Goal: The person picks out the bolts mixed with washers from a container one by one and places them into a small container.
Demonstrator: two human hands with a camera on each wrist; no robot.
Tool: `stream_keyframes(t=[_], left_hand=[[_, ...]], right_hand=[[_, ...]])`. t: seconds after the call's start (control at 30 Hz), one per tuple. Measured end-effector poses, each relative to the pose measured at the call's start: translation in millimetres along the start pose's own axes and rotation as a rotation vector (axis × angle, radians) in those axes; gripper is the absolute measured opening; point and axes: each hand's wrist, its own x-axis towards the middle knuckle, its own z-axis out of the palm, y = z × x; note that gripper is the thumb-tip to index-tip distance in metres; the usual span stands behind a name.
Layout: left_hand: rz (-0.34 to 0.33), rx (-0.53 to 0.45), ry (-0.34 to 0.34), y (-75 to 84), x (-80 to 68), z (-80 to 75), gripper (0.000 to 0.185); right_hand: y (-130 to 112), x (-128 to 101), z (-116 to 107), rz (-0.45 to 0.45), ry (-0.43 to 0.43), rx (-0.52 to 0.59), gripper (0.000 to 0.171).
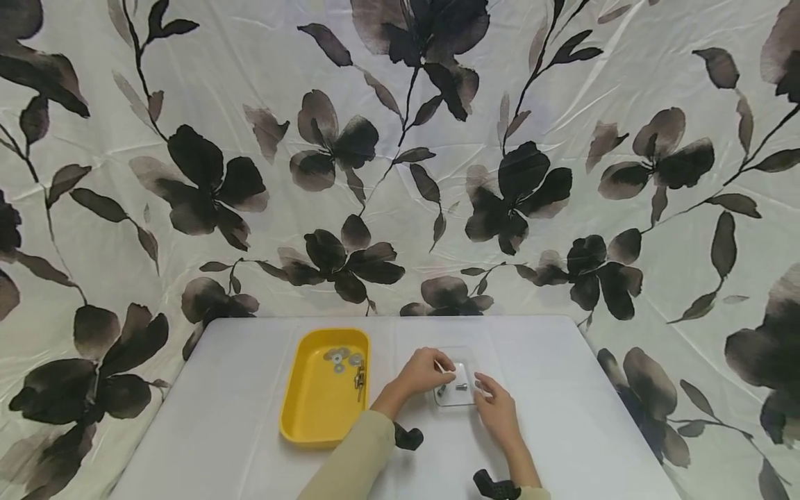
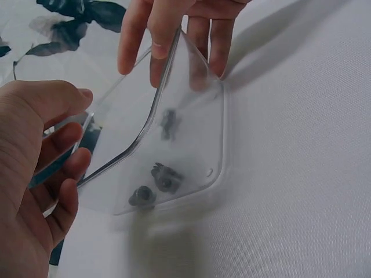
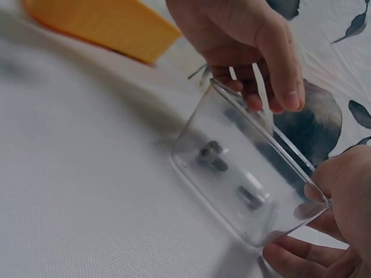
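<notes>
A small clear plastic container (image 1: 455,401) stands on the white table, with metal bolts (image 1: 461,387) lying inside. The right wrist view shows the bolts (image 3: 211,154) blurred through the container's wall. At its right side, my right hand (image 1: 498,410) holds the container's edge, with fingers against the outside in the right wrist view. My left hand (image 1: 425,371) is over the container's left part. Its fingers are loosely bent, the thumb apart from them, and I see nothing between them. In the left wrist view the left hand (image 2: 40,145) is beside the rim.
Left of the hands lies a yellow tray (image 1: 300,410), holding several flat washers (image 1: 338,359) and a small pile of metal bolts (image 1: 359,378) along its right side. A floral cloth (image 1: 400,173) hangs behind the white table (image 1: 212,417). Black straps and devices sit on both wrists.
</notes>
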Motion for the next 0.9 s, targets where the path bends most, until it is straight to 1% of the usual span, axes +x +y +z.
stream_keyframes(t=[0.17, 0.3, 0.4, 0.53, 0.67, 0.8, 0.9], left_hand=[[0.015, -0.022, 0.004, -3.1, -5.7, -2.8, 0.012], [0.006, -0.062, 0.003, -3.7, -9.4, -9.7, 0.014], [0.014, -0.088, -0.003, -3.9, -10.9, -15.3, 0.015], [0.000, -0.083, -0.004, -3.9, -15.8, -24.3, 0.013], [-0.005, -0.081, -0.015, -3.0, -23.8, -32.6, 0.012], [0.013, -0.075, -0.040, -0.2, -33.9, -43.0, 0.014], [0.026, -0.058, -0.044, 1.7, -42.2, -51.0, 0.014]], right_hand=[[2, -2, 3, -0.005, 0.006, -0.021, 0.038], [1, -1, 3, -0.009, 0.008, -0.012, 0.038], [0, 0, 3, -0.002, 0.019, -0.004, 0.038], [0, 1, 4, 0.005, 0.020, -0.015, 0.038], [1, -1, 3, 0.007, 0.028, -0.028, 0.037], [1, -1, 3, -0.004, 0.043, -0.029, 0.036], [0, -1, 5, -0.009, 0.059, -0.030, 0.035]])
